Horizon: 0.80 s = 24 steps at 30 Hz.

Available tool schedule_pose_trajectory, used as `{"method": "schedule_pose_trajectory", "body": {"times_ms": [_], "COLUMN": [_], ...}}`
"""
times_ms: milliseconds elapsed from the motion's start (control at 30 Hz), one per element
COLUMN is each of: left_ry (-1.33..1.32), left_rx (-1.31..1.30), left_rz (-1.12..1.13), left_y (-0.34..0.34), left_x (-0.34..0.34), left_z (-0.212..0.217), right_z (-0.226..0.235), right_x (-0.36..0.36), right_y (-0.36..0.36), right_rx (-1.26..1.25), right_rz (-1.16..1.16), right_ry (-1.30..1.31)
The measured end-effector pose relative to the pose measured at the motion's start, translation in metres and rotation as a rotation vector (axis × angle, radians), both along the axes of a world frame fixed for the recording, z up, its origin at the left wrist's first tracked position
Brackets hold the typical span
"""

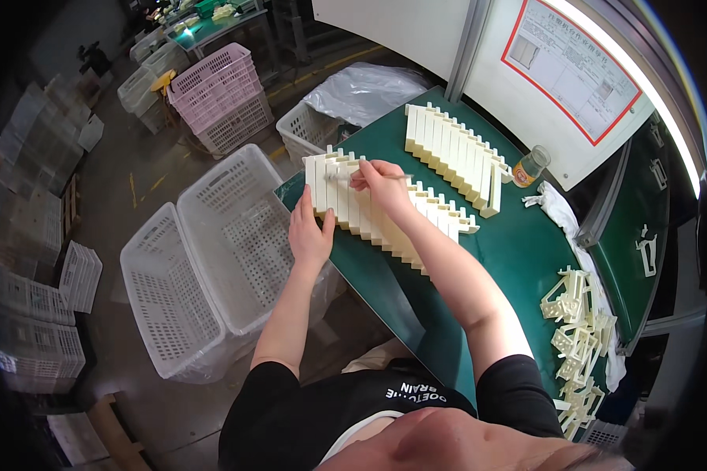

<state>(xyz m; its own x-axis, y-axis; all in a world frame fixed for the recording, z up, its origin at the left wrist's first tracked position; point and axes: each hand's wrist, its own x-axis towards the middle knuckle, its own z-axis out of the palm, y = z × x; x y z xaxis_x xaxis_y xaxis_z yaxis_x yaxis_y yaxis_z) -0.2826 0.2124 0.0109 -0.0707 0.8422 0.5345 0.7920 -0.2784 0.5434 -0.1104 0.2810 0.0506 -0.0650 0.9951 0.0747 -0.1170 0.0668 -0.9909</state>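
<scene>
Head view: right hand (377, 179) grip pinches a thin tool (339, 177) over near row of cream plastic parts (385, 212); left hand (310, 234) flat, released, steadies row's end. Far row (456, 153) beyond, loose parts pile (577, 330) remains.

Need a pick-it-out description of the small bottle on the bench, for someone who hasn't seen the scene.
Start at the green bench, then go to its far edge below the white board with the red-bordered sheet. The small bottle stands there, right of the far row of cream plastic parts. It alone is clear glass, with an orange label.
</scene>
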Motion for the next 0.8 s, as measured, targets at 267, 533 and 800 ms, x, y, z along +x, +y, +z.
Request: {"method": "schedule_pose_trajectory", "body": {"times_ms": [267, 533, 800], "left_ry": [-0.631, -1.708, -1.873], "left_rx": [-0.170, -1.049, -1.959], "left_rz": [-0.030, -0.788, -0.996], "left_y": [0.072, -0.077, -0.183], "left_x": [-0.040, 0.072, 0.173], "left_z": [-0.004, 0.094, 0.037], "right_z": [0.054, 0.070, 0.008], "right_x": [0.052, 0.129, 0.178], "right_y": [-0.074, -0.251, -0.377], "right_rx": [-0.109, 0.566, 0.560], "right_rz": [-0.030, -0.471, -0.885], "right_ry": [0.131, 0.085, -0.224]}}
